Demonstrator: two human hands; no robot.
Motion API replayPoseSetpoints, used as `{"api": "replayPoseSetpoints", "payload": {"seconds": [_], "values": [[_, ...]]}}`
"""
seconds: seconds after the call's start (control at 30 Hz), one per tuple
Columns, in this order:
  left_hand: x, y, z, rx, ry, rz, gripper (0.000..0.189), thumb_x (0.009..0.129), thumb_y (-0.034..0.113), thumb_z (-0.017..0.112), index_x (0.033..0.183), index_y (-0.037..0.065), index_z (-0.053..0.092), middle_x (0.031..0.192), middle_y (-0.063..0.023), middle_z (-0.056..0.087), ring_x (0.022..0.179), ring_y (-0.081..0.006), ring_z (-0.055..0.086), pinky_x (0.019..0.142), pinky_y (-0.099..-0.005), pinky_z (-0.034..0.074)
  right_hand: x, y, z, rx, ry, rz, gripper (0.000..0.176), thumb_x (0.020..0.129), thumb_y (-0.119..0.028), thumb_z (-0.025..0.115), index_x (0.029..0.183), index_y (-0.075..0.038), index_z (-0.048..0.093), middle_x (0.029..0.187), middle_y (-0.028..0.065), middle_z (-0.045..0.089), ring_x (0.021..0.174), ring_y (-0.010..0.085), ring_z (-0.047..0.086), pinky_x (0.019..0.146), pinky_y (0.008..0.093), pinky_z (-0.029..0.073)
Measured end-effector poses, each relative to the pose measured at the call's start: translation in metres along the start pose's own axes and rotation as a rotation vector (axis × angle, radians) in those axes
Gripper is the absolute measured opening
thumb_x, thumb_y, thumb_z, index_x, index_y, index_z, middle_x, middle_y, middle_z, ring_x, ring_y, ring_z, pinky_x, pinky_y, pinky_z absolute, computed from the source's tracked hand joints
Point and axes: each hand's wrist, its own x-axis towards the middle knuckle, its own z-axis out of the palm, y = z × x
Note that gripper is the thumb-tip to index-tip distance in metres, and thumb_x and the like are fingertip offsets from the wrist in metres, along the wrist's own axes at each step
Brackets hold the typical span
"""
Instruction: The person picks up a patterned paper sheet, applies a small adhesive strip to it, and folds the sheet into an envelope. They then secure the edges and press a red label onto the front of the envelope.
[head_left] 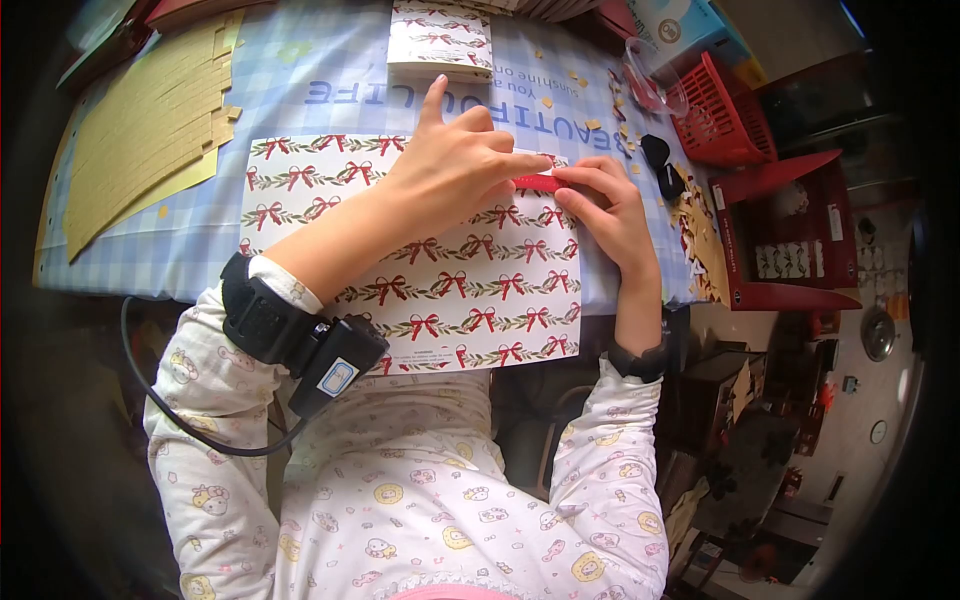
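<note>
A large sheet of white paper printed with red bows and green garlands lies before me, its near edge over my lap. My left hand rests on its upper part with fingers spread. One finger points away from me, and another stretches right along a narrow red strip near the sheet's top right. My right hand pinches the strip's right end between thumb and fingertips. Part of the strip is hidden under my left hand. Beyond that hand sits a stack of cards or small sheets with the same print.
Yellowish card strips lie on the left of the checked tablecloth. On the right are a red basket, a clear plastic container, a black object, paper scraps and an open red box.
</note>
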Motion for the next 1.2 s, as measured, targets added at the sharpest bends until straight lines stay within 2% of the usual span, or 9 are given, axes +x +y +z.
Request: {"api": "replayPoseSetpoints", "payload": {"seconds": [0.13, 0.2, 0.43, 0.93, 1.0, 1.2], "values": [[-0.0005, 0.0009, -0.0009, 0.034, -0.011, 0.034, 0.031, 0.067, 0.024, 0.060, 0.098, 0.029, 0.057, 0.072, 0.0035, 0.055, 0.082, -0.0163, 0.050, 0.087, -0.0591, 0.020, -0.0001, 0.0000, 0.0000, 0.007, -0.002, 0.006, 0.021, 0.065, -0.012, 0.064, 0.085, -0.005, 0.062, 0.083, 0.0069, 0.053, 0.084, 0.0186, 0.047, 0.073, 0.0271, 0.038], [-0.0006, 0.0012, -0.0021, 0.044, -0.042, 0.020, 0.038, 0.068, 0.022, 0.061, 0.104, 0.031, 0.053, 0.073, 0.0048, 0.053, 0.082, -0.0148, 0.049, 0.089, -0.0583, 0.018, 0.0000, 0.0000, -0.0002, -0.002, -0.002, -0.002, 0.021, 0.065, -0.012, 0.064, 0.085, -0.005, 0.062, 0.083, 0.0069, 0.053, 0.084, 0.0188, 0.047, 0.073, 0.0272, 0.038], [-0.0007, 0.0007, -0.0018, -0.001, -0.058, -0.020, 0.038, 0.068, 0.021, 0.061, 0.104, 0.030, 0.054, 0.073, 0.0043, 0.051, 0.082, -0.0156, 0.048, 0.089, -0.0585, 0.018, -0.0006, -0.0004, 0.0004, 0.007, 0.003, -0.004, 0.021, 0.066, -0.012, 0.064, 0.085, -0.005, 0.062, 0.083, 0.0071, 0.053, 0.084, 0.0194, 0.047, 0.074, 0.0276, 0.038], [-0.0014, 0.0007, -0.0018, -0.039, -0.079, -0.017, 0.033, 0.068, 0.018, 0.060, 0.098, 0.030, 0.058, 0.077, 0.0025, 0.050, 0.084, -0.0162, 0.048, 0.089, -0.0581, 0.018, -0.0003, 0.0001, 0.0004, -0.013, 0.001, -0.014, 0.021, 0.065, -0.011, 0.064, 0.085, -0.005, 0.062, 0.084, 0.0067, 0.052, 0.085, 0.0189, 0.046, 0.074, 0.0274, 0.038], [-0.0009, 0.0003, -0.0020, -0.064, -0.071, -0.009, 0.027, 0.068, 0.019, 0.060, 0.094, 0.027, 0.060, 0.077, 0.0006, 0.051, 0.083, -0.0180, 0.049, 0.087, -0.0598, 0.021, -0.0008, -0.0002, 0.0006, -0.005, 0.001, -0.012, 0.021, 0.065, -0.011, 0.064, 0.085, -0.004, 0.062, 0.084, 0.0067, 0.052, 0.085, 0.0187, 0.046, 0.074, 0.0272, 0.038], [-0.0010, -0.0002, -0.0025, -0.109, -0.099, -0.034, 0.027, 0.069, 0.018, 0.059, 0.095, 0.025, 0.060, 0.079, -0.0010, 0.051, 0.086, -0.0197, 0.048, 0.087, -0.0584, 0.024, -0.0007, -0.0020, 0.0000, -0.014, -0.005, -0.019, 0.022, 0.065, -0.010, 0.064, 0.086, -0.004, 0.062, 0.084, 0.0068, 0.052, 0.084, 0.0182, 0.047, 0.072, 0.0264, 0.040]]}}
